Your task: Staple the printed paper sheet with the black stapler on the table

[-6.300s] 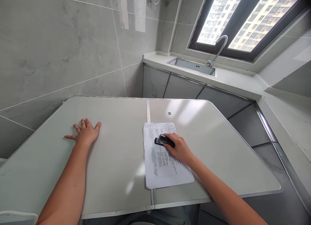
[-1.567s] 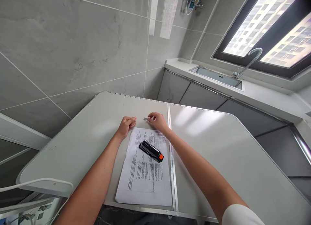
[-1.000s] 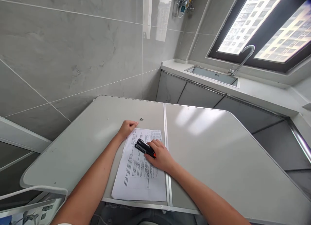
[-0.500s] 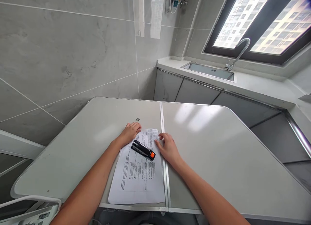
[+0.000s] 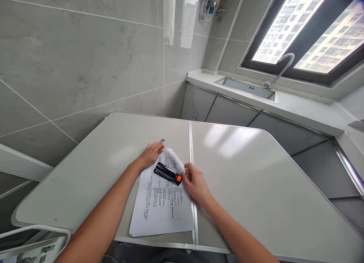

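Seemingly partway through handling the printed paper: raised already at the upper right corner, curling up off the desk, but lying flat over most of its lower part. Left to deal with, by the look of it: that bent corner and the black stapler, resting aslant on the print. Impossible to make out any staple in the paper, hence no judging of any fastening.

Lying between both hands, with print facing up. Covered at the upper left edge by the left hand, palm down, fingers close together; cannot tell about any grip beneath. Pinched at the right edge between thumb and fingers of the right hand, just beside the stapler's orange end. Visible just past the left fingertips: small staple strips.
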The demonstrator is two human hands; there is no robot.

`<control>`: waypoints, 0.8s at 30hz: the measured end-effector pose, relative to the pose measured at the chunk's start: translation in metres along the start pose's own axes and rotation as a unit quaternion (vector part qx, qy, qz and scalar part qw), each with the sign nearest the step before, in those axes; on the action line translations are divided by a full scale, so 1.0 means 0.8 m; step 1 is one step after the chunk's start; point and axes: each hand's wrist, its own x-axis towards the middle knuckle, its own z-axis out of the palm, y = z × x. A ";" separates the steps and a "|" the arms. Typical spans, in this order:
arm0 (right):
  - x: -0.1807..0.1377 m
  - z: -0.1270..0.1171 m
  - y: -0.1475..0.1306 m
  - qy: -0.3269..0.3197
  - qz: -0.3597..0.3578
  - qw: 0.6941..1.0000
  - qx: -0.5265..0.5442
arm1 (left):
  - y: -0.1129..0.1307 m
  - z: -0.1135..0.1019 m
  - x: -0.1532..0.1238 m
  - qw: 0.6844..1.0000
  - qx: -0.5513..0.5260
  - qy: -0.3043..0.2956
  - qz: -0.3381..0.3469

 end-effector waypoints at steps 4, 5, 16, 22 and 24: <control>-0.012 0.010 0.002 0.028 -0.005 0.999 -0.029 | 0.003 0.002 0.000 1.000 0.015 0.018 0.015; -0.014 0.011 0.002 0.033 -0.008 0.999 -0.030 | 0.004 0.003 0.001 0.999 0.017 0.025 0.021; -0.022 0.014 -0.010 0.054 -0.059 0.995 -0.053 | 0.010 0.031 0.007 0.995 0.091 0.045 -0.022; -0.034 0.019 0.003 0.072 -0.052 0.996 -0.024 | 0.018 0.035 0.007 0.995 0.092 0.041 -0.024; -0.040 0.020 0.007 0.087 -0.048 0.995 -0.028 | 0.024 0.035 0.007 0.996 0.078 0.039 -0.015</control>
